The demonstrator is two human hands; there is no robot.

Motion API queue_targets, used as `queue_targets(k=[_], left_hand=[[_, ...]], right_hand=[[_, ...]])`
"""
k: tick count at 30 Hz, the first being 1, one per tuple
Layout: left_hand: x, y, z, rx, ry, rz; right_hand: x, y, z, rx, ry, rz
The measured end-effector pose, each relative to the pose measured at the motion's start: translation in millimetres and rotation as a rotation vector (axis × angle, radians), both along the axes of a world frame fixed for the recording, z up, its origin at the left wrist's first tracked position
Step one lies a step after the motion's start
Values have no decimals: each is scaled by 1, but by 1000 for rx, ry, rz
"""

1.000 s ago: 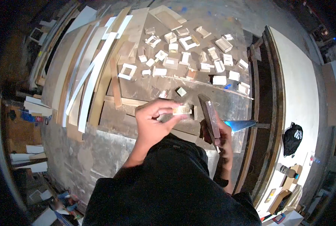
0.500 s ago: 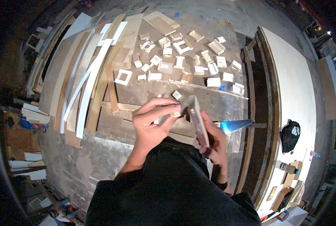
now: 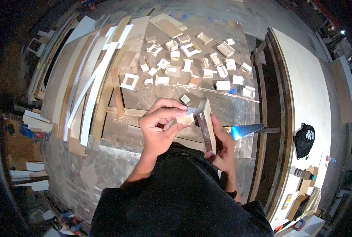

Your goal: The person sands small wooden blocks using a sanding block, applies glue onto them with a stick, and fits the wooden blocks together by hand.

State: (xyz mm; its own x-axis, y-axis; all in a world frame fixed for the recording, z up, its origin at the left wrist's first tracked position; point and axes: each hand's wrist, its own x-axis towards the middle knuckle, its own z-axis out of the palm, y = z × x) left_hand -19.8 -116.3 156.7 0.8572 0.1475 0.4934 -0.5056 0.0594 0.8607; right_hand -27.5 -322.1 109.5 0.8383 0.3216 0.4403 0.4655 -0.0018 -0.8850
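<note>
Block (image 3: 186,119), pinched by the left hand (image 3: 159,123) mid-frame, meets or nearly meets the board (image 3: 205,130) the right hand (image 3: 223,147) clamps; bringing them together calls for steadiness.

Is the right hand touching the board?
Touching. The head view shows the right hand gripping the board, with a finger along its pale side and the hand against its lower end.
</note>
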Motion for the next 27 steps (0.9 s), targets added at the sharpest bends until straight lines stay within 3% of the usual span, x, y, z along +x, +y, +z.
queue_targets(k=[3, 8, 11, 14, 20, 22, 24, 26, 27], left_hand=[[-2, 6, -13, -147, -58, -109], [-8, 12, -23, -348, -52, -197], [-13, 12, -24, -444, -64, -245], [-17, 11, -23, -516, -49, -299], [-25, 17, -25, -577, -57, -333], [-26, 20, -24, -586, -44, -343], [-26, 20, -25, -495, -60, -271], [-24, 16, -30, -528, -67, -277], [-23, 15, -33, -561, -72, -286]], right_hand=[[-6, 0, 3, 20, 195, -99], [-12, -2, 8, 174, 234, -164], [-16, -6, 5, 77, -32, -92], [-25, -1, 15, 148, 33, 28], [-23, 14, 8, 69, -156, 44], [-23, 11, 24, -87, 142, 27], [-29, 11, -5, 31, 62, 20], [-35, 17, -7, 256, -30, 218], [-41, 22, -2, 233, 122, 241]])
